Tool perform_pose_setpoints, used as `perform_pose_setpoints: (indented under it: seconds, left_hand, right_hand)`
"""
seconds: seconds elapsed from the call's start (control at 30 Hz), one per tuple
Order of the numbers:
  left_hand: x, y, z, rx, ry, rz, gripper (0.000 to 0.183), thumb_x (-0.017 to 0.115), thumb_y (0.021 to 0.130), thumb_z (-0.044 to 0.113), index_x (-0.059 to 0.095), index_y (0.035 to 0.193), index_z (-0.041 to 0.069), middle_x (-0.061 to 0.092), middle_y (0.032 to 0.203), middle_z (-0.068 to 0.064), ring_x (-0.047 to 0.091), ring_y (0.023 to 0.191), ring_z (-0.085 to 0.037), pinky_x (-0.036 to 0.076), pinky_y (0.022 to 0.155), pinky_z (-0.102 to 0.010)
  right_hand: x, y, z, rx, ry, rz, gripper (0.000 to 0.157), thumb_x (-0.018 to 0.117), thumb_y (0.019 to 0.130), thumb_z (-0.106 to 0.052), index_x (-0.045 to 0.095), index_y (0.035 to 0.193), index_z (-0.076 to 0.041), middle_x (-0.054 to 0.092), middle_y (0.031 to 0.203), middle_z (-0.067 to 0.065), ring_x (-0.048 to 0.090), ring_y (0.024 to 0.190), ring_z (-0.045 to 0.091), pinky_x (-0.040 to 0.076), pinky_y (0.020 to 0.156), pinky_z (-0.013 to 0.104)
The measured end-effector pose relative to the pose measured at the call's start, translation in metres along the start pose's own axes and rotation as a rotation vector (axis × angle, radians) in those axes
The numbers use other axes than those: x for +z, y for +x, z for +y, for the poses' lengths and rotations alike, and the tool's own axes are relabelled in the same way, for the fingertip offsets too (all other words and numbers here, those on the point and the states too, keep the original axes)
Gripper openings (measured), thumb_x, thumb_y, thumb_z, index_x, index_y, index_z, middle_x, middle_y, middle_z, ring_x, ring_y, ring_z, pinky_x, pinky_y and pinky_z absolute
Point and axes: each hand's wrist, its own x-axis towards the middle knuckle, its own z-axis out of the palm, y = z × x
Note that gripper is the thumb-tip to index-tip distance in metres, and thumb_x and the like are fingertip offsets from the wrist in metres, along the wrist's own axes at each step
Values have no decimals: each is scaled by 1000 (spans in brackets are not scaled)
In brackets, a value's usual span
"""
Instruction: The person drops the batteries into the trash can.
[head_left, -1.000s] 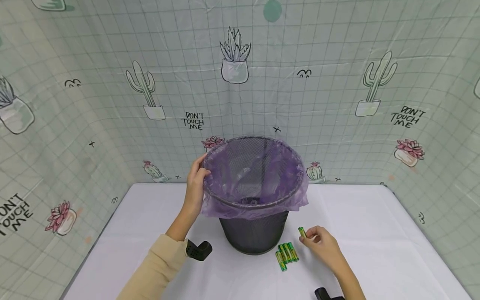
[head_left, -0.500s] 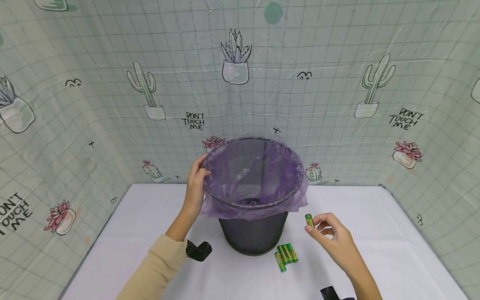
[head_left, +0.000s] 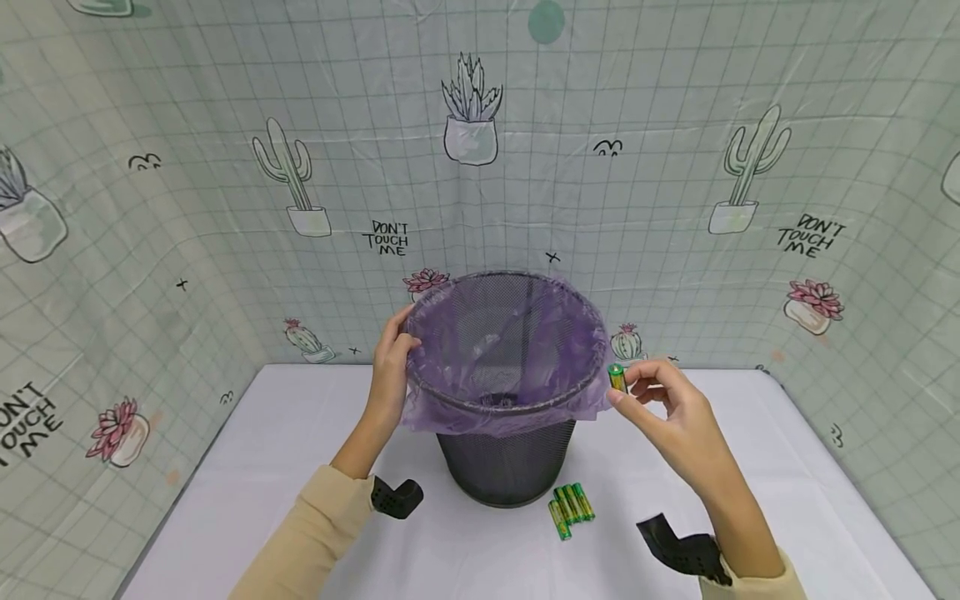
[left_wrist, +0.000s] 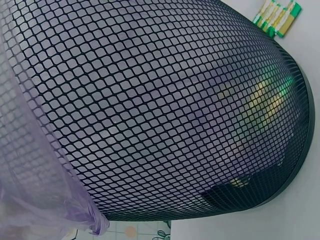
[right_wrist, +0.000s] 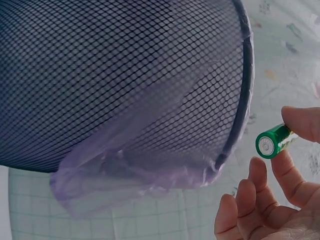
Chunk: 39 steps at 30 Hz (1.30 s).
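A black mesh wastebasket stands upright, lined with a purple plastic bag folded over its rim. My left hand grips the rim on the left side, thumb inside and fingers outside. Beside the right side of the rim, my right hand pinches a green and yellow battery between thumb and fingers. The right wrist view shows the flat end of the battery held at the fingertips. Several more batteries lie side by side at the basket's front right. Through the mesh, blurred green and yellow shapes show low down.
The white table meets a patterned cloth backdrop close behind the basket, and the cloth also hangs at both sides. Black wrist mounts sit on the left forearm and the right forearm.
My right hand has lifted the battery from beside the row on the table up to the height of the basket's rim. The left hand has stayed on the rim.
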Motion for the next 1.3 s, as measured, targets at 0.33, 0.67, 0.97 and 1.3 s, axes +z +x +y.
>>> perform_pose_setpoints:
  seconds: [0.33, 0.67, 0.97, 1.3]
  left_hand:
    - [-2, 4, -1, -6, 16, 3, 54, 36, 88, 17, 36, 142, 16, 23, 153, -2, 19, 141, -19, 20, 112, -45]
    - [-4, 6, -2, -24, 21, 2, 54, 36, 88, 17, 36, 142, 16, 23, 153, -3, 20, 141, -19, 20, 112, -45]
    - [-3, 7, -3, -27, 16, 3, 54, 37, 88, 17, 36, 142, 15, 22, 154, -3, 17, 142, -19, 19, 113, -44]
    - [-3, 12, -3, -14, 2, -9, 55, 37, 87, 17, 36, 142, 14, 26, 152, -4, 27, 137, -22, 23, 110, -45]
  right_hand:
    - [7, 30, -18, 6, -14, -32, 18, 63, 88, -17, 53, 100, -7, 52, 101, 3, 50, 88, 10, 41, 76, 18]
    - [25, 46, -19, -50, -22, -32, 19, 64, 86, -14, 54, 96, -2, 51, 93, 3, 47, 86, 12, 41, 76, 22]
    - [29, 47, -14, -50, -76, -41, 18, 65, 85, -16, 56, 94, -3, 50, 93, 7, 42, 84, 15, 37, 72, 22]
    - [27, 47, -7, -25, -122, -17, 21, 65, 85, -17, 54, 97, -3, 47, 95, 7, 39, 83, 14, 34, 71, 19]
